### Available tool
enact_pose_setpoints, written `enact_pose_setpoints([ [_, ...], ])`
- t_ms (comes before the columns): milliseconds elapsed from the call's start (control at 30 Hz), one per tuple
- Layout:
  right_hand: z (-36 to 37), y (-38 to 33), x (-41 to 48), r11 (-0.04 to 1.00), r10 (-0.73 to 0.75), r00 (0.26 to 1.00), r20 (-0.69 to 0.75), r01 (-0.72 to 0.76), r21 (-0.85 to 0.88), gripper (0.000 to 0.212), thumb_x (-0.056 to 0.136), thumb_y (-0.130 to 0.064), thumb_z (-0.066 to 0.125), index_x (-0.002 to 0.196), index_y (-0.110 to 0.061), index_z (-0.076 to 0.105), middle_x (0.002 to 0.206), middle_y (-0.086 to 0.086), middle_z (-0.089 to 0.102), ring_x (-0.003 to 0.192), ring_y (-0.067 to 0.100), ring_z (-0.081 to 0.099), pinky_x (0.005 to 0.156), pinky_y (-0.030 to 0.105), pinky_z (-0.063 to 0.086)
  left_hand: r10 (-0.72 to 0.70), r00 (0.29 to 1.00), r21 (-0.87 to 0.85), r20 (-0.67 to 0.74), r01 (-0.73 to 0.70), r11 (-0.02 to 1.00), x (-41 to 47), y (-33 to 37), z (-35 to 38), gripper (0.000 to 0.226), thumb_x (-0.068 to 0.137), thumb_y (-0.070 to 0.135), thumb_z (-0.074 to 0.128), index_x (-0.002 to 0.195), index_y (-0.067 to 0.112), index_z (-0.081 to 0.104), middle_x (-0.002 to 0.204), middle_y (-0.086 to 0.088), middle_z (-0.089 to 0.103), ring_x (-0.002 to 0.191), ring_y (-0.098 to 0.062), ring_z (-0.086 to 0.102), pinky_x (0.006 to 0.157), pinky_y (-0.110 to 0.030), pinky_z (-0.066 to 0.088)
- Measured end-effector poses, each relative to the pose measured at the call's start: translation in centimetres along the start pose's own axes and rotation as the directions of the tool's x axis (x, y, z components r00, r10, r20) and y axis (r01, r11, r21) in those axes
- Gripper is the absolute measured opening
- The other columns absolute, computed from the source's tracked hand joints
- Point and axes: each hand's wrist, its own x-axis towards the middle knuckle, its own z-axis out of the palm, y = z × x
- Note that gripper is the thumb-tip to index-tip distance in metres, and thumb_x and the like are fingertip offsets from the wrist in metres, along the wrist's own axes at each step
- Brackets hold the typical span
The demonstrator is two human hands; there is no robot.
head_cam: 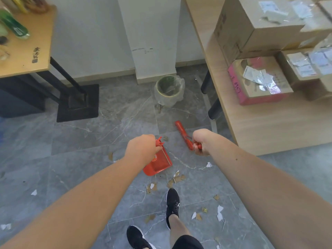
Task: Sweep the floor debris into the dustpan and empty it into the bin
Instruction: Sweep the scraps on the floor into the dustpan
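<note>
**Hands on dustpan and brush**

Left hand (142, 150) grips the handle of the red dustpan (159, 163). Right hand (201, 141) grips the red hand brush (182, 133). The hands are apart. Paper and cardboard scraps (177, 178) lie scattered on the grey floor (89, 168). Bag-lined bin (168, 90) stands ahead by the wall.

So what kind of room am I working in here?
Probably a storeroom or back office: taped cardboard boxes stacked on a wooden table, a lined waste bin, and paper scraps on grey floor tiles.
</note>
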Motion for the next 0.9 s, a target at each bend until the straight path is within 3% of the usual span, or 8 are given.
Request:
enact_pose_setpoints([
  [333,4.9,-1.1,5.0,1.0,0.009,1.0,0.008,-0.009,-0.018,0.021,0.087,0.001,0.035,0.092,-0.014,0.049,0.063,0.002,0.035,0.046,0.012,0.028,0.037,0.014,0.037,-0.14,0.99,-0.062,0.031,0.142,0.988,-1.0,-2.7,2.2,0.039,0.097,0.056,0.051,0.097,0.017,0.05,0.098,-0.001,0.064,0.093,-0.023,0.064,0.066,-0.031,0.039],
  [433,8.2,-0.6,4.7,0.999,0.028,0.999,0.046,-0.026,-0.042,0.02,0.092,-0.002,0.033,0.088,-0.016,0.047,0.063,0.002,0.034,0.045,0.012,0.028,0.035,0.014,0.038,-0.187,0.98,-0.079,0.067,0.192,0.978,-2.0,-4.5,3.0,0.041,0.097,0.056,0.05,0.103,0.015,0.055,0.1,-0.001,0.063,0.095,-0.023,0.064,0.067,-0.03,0.037],
  [700,15.3,0.7,2.9,0.991,-0.089,0.994,0.059,0.095,-0.095,0.037,0.086,0.003,0.033,0.111,-0.014,0.054,0.068,0.006,0.042,0.045,0.012,0.033,0.037,0.016,0.039,-0.291,0.956,-0.146,0.038,0.293,0.945,-5.4,-9.6,5.9,0.04,0.094,0.057,0.053,0.098,0.017,0.057,0.095,-0.002,0.064,0.092,-0.025,0.065,0.067,-0.032,0.043],
  [900,20.2,2.0,1.5,0.962,-0.106,0.988,0.115,0.131,-0.239,0.028,0.082,0.005,0.028,0.084,-0.013,0.05,0.063,0.004,0.039,0.031,0.01,0.031,0.035,0.015,0.037,-0.349,0.937,-0.195,-0.005,0.341,0.92,-9.2,-13.2,7.6,0.04,0.094,0.056,0.053,0.098,0.017,0.06,0.094,-0.003,0.064,0.089,-0.026,0.066,0.069,-0.034,0.047],
])
